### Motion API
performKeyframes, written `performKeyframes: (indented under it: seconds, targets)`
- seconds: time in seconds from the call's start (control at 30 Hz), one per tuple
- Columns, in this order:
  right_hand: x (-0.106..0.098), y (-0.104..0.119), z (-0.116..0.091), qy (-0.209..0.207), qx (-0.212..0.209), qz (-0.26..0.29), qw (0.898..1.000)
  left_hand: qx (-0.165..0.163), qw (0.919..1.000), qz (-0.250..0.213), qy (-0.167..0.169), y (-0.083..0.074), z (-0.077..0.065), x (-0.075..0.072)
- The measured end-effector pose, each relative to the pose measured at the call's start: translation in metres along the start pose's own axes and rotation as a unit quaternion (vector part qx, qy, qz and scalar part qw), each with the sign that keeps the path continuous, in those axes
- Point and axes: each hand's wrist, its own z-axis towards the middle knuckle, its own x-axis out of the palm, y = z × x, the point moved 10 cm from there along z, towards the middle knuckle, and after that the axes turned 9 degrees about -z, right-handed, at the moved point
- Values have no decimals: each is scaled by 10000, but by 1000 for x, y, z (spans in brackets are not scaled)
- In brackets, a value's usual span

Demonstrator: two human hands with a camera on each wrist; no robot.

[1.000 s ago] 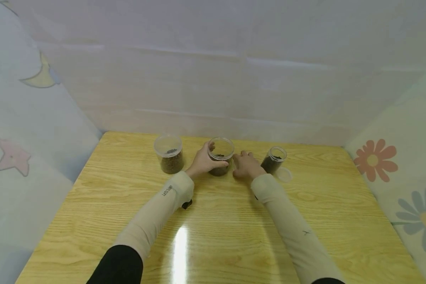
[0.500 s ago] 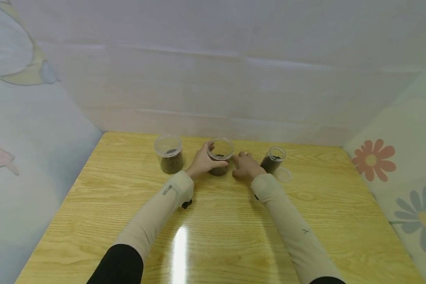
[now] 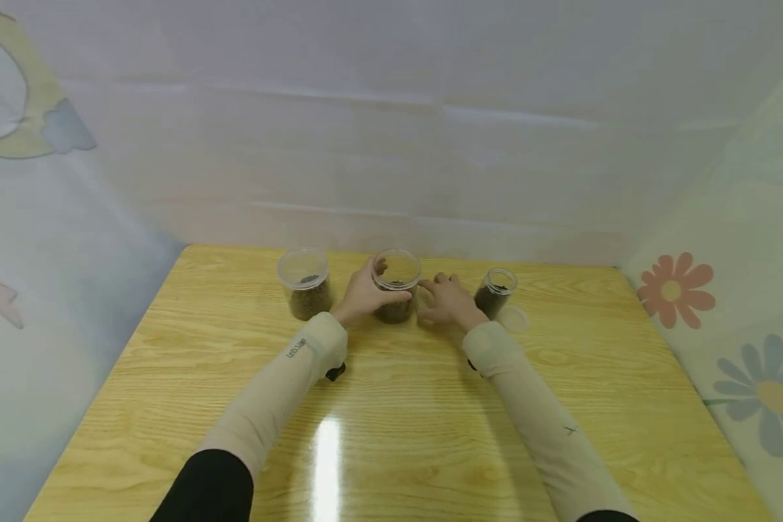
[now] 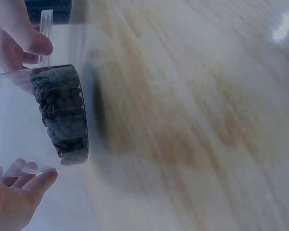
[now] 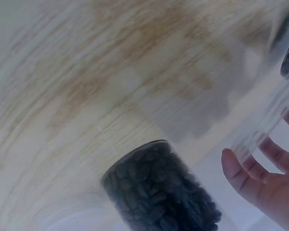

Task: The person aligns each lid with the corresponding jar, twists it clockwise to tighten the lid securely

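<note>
In the head view my left hand (image 3: 362,293) grips a clear round jar (image 3: 393,310) at the middle of the table's back. Dark beans, like coffee beans (image 4: 60,115), fill its lower part in the left wrist view. The jar's mouth is uncovered. Just right of it, my right hand (image 3: 449,301) holds a clear round lid (image 5: 267,113) upright on edge between thumb and fingers, close to the jar's side. A smaller jar of dark beans (image 5: 159,187) stands right of that hand, its top uncovered. Its apparent lid (image 3: 512,319) lies flat beside it.
Left of my left hand stands a larger clear jar (image 3: 309,299) with brown contents; its top looks covered. All stand on a wooden table (image 3: 398,428), near its back edge. A pale wall sheet (image 3: 391,167) rises directly behind.
The head view has turned slightly right, so the jars and hands sit a little further left in it. Both hands keep nearly the same places beside the middle jar.
</note>
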Motion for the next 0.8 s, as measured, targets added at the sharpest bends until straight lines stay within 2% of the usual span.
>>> performKeyframes:
  seconds: [0.17,0.4,0.63,0.8]
  targets:
    - [-7,2,-5,-167,50,-54,9998,-8,9999,153,22,-8,-4,-3]
    - [-15,7,-14,-423,-89,-174,9989,-40,9993,384,29,-14,-10,-9]
    - [-24,10,-24,-618,-217,-334,9973,62,9987,489,93,-21,-17,-7]
    - [-30,11,-32,-635,-194,-209,9976,87,9986,507,127,-25,-23,-5]
